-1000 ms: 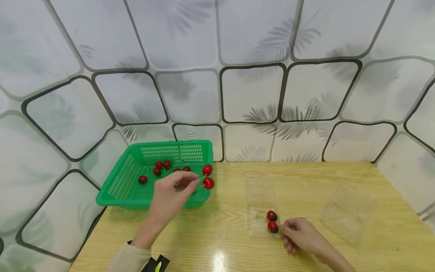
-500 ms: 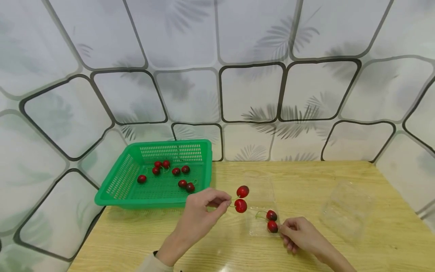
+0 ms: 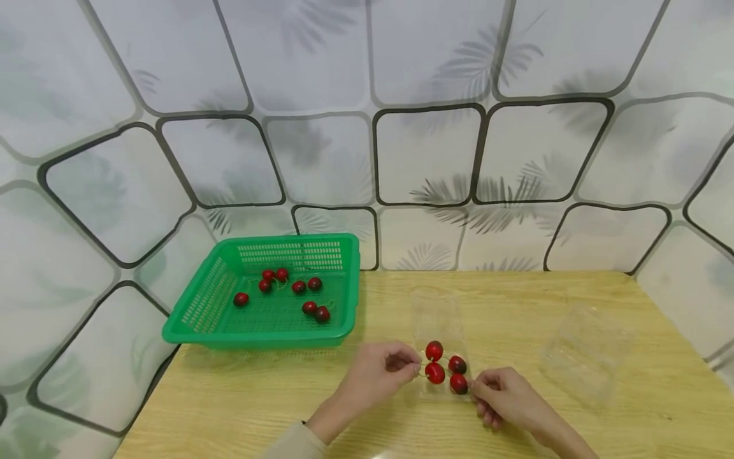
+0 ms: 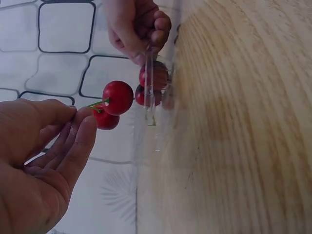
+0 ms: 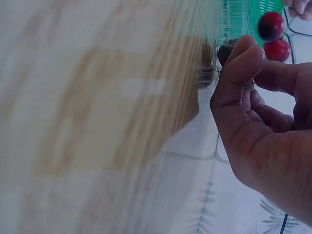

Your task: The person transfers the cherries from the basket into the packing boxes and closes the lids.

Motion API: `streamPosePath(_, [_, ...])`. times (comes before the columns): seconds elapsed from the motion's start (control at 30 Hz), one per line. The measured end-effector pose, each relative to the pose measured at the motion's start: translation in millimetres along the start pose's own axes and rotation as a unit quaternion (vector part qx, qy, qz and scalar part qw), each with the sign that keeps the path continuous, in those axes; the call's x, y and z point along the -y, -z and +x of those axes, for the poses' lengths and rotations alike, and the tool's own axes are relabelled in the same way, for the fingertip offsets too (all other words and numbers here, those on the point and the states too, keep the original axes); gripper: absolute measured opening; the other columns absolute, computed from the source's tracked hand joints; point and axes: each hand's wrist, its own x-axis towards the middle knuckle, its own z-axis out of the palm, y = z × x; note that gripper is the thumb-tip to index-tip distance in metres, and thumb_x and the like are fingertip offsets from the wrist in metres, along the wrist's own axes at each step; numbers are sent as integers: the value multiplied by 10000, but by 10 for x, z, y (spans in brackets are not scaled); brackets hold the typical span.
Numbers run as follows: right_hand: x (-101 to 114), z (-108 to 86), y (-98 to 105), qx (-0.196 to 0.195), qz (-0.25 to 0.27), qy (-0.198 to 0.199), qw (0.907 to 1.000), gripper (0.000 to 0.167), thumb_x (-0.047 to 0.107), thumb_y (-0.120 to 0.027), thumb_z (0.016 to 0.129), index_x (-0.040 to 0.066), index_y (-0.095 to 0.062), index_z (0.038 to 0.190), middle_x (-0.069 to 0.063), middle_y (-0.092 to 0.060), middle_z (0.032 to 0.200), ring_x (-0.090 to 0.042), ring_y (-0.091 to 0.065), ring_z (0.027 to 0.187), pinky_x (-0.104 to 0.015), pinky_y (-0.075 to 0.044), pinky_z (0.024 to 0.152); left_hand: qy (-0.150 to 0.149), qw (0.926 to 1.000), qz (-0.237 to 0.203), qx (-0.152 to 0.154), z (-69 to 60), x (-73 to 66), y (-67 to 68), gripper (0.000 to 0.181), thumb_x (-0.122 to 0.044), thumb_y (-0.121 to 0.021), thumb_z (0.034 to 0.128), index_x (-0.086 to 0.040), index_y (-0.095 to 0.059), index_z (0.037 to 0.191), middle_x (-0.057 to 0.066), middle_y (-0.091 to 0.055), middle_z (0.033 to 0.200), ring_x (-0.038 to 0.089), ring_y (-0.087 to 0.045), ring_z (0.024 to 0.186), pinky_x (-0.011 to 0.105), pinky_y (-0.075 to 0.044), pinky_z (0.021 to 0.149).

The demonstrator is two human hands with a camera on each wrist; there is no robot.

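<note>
My left hand (image 3: 381,373) pinches the green stems of a pair of red cherries (image 4: 117,98) between thumb and fingertips. In the head view these cherries (image 3: 434,373) hang over the left part of a clear plastic box (image 3: 437,319) with its lid laid back. Two darker cherries (image 3: 458,383) lie inside the box at its near right. At the box's near right corner, my right hand (image 3: 507,401) pinches the rim between thumb and forefinger. The left wrist view shows the held pair apart from the box wall (image 4: 150,97).
A green plastic basket (image 3: 266,342) stands at the back left, with several cherries (image 3: 309,307) inside. Another clear plastic box (image 3: 585,357) sits to the right on the wooden table (image 3: 516,319). A patterned wall covering (image 3: 424,159) rises behind the table.
My left hand has carried the cherry pair from over the basket rightward and nearer, to above the clear box. The right hand has stayed at the box corner.
</note>
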Motion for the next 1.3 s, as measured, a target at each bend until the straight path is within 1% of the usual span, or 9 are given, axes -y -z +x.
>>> streamPosePath(0.13, [-3,-12,-16,-38,-29,-43,10000,290,231,-559,1052,-4,-646,907,-13,-631,710,-116,-612,597,-229,-529,521,214,9995,4,215,44,53,-98,56,-96,-734,926,-82,-782,950,-9,-774,881,-52,-628,730,154,-543,680])
streamPosePath(0.3, [2,-21,-15,-26,-36,-41,10000,292,235,-562,1051,-1,-647,900,-9,-630,708,-113,-613,597,-226,-528,522,383,9989,68,275,86,103,-150,66,-58,-738,905,-91,-786,935,-22,-767,859,-49,-613,720,151,-528,672])
streamPosePath(0.57, [15,-38,-3,105,-175,20,9998,311,236,-537,1067,-3,-641,896,-6,-616,695,-115,-604,584,-226,-520,509,228,9988,239,348,111,197,-201,68,-42,-734,906,-75,-788,930,-3,-777,872,-60,-611,720,139,-527,673])
streamPosePath(0.7, [44,-42,-6,134,-294,28,9995,314,235,-529,1070,3,-634,886,-10,-611,691,-118,-601,585,-233,-521,506,225,9984,358,369,122,210,-203,75,-51,-727,914,-86,-789,938,-7,-784,900,-53,-634,741,140,-531,678])
streamPosePath(1.03, [98,-60,5,182,-380,-26,9991,322,244,-520,1075,4,-634,893,-19,-618,698,-123,-603,592,-236,-519,509,91,9928,1064,536,164,194,-221,94,-88,-714,933,-112,-796,972,-43,-790,937,-71,-608,712,121,-500,627])
streamPosePath(1.1, [95,-59,5,180,-385,-27,9991,326,248,-520,1076,3,-634,892,-20,-621,700,-123,-605,594,-238,-522,511,-4,9888,1370,592,170,202,-225,95,-101,-719,935,-133,-800,973,-61,-789,941,-71,-591,687,120,-490,619])
streamPosePath(1.17, [91,-60,8,194,-374,-17,9991,330,252,-520,1077,2,-635,895,-21,-624,700,-123,-606,594,-239,-524,512,-185,9806,1836,657,181,208,-230,95,-124,-728,937,-159,-806,978,-82,-789,948,-65,-616,720,125,-503,656])
streamPosePath(1.23, [85,-62,12,222,-355,13,9991,333,255,-521,1077,-2,-635,897,-24,-626,701,-125,-606,594,-238,-524,511,-393,9674,2392,734,195,199,-228,96,-146,-734,939,-184,-811,982,-103,-788,958,-44,-653,774,137,-520,695])
streamPosePath(1.3, [82,-61,17,271,-333,51,9991,338,262,-523,1076,-5,-635,902,-27,-627,704,-126,-606,594,-237,-524,510,-574,9512,2922,808,209,175,-224,100,-168,-735,941,-203,-814,991,-116,-787,967,-21,-687,837,154,-537,723])
